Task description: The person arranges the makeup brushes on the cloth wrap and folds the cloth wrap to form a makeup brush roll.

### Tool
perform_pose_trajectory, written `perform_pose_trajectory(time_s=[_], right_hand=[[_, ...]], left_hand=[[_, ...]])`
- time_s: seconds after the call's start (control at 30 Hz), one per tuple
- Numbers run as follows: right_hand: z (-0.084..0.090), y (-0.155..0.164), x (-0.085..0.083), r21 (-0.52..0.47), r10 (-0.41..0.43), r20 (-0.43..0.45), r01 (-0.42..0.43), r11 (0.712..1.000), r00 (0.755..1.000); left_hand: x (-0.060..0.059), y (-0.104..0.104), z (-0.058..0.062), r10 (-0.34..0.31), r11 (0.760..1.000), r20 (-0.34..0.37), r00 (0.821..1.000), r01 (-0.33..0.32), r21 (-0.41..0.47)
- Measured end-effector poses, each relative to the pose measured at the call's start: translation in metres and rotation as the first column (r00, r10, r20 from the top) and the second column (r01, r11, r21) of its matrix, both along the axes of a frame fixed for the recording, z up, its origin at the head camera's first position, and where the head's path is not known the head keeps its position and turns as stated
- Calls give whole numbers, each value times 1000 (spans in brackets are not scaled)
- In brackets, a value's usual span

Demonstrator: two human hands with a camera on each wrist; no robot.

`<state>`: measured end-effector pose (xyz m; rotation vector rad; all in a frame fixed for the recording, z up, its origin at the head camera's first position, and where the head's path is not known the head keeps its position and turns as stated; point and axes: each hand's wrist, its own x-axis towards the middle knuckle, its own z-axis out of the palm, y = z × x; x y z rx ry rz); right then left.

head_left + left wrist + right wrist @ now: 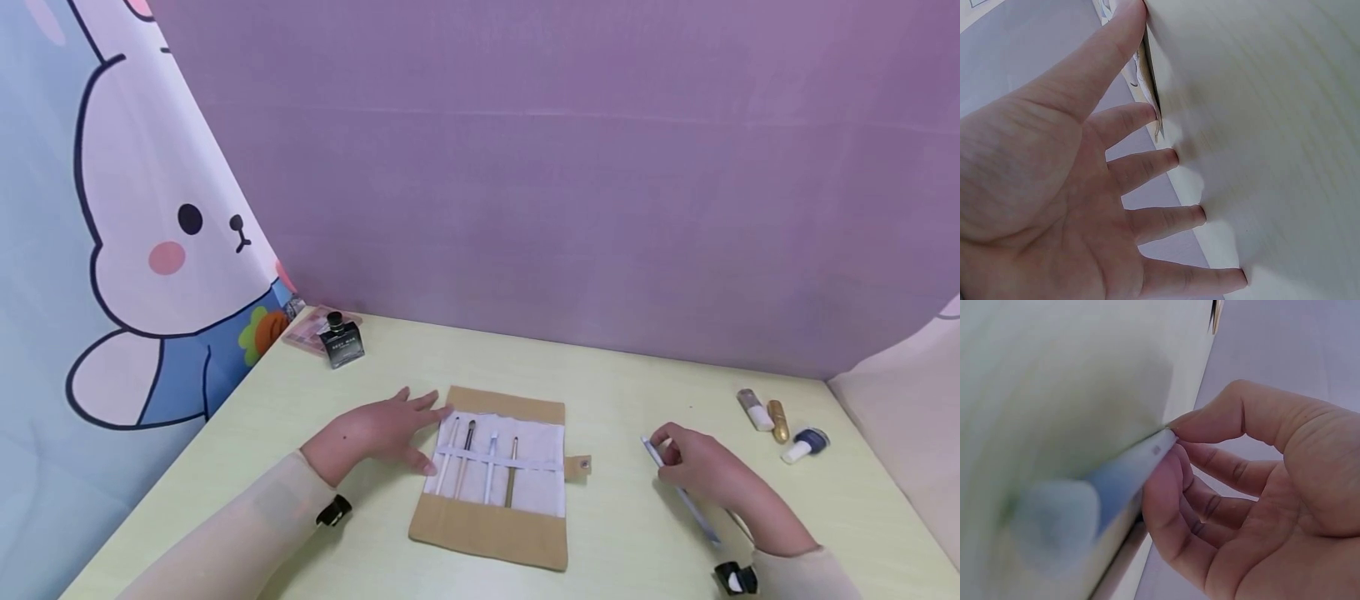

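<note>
Tan canvas brush roll (487, 533), unrolled, near the pale yellow-green table's (630, 383) front edge.
Left hand (375, 433) flat, fingers spread, on its left edge; right hand (712, 479) pinches a slim pale-blue stick (678, 492), possibly a brush.

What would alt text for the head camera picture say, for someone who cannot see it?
A person's right hand grips a slim pale blue brush on a pale yellow table, while the flat left hand rests at the edge of an open tan fabric brush roll holding four thin brushes.
</note>
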<state>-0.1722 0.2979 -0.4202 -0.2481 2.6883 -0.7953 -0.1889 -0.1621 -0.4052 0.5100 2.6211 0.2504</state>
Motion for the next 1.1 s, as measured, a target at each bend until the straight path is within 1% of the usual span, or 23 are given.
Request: perform_pose_trajectory(time_s=[0.2, 0.37, 0.63, 0.77, 0.83, 0.9, 1.0, 1.1], right_hand=[[4, -2, 1, 9, -2, 10, 2, 1000, 1000], [7, -5, 3, -10, -1, -1, 1, 1000, 1000], [19, -18, 5, -77, 14, -34, -16, 997, 999], [25, -26, 4, -158, 6, -55, -14, 987, 998], [29, -31, 1, -223, 7, -73, -23, 974, 997], [34, -37, -3, -299, 4, -103, -34, 954, 995], [43, -48, -10, -421, -8, -155, -59, 905, 988], [50, -63, -17, -509, -35, -185, -66, 858, 982]], left_hand=[[-1, 0, -2, -1, 1000, -2, 1000, 1, -3], [-1, 0, -1, 8, 1000, 3, 1000, -8, -4], [-1, 1, -1, 16, 1000, 6, 1000, -16, -4], [0, 1, -2, 17, 1000, 12, 1000, -17, -2], [0, 1, -2, 15, 1000, 11, 1000, -15, -4], [0, 1, -1, 13, 1000, 10, 1000, -13, -7], [0, 1, 0, 3, 1000, 3, 1000, -3, -5], [0, 0, 1, -6, 1000, 4, 1000, 6, 1]])
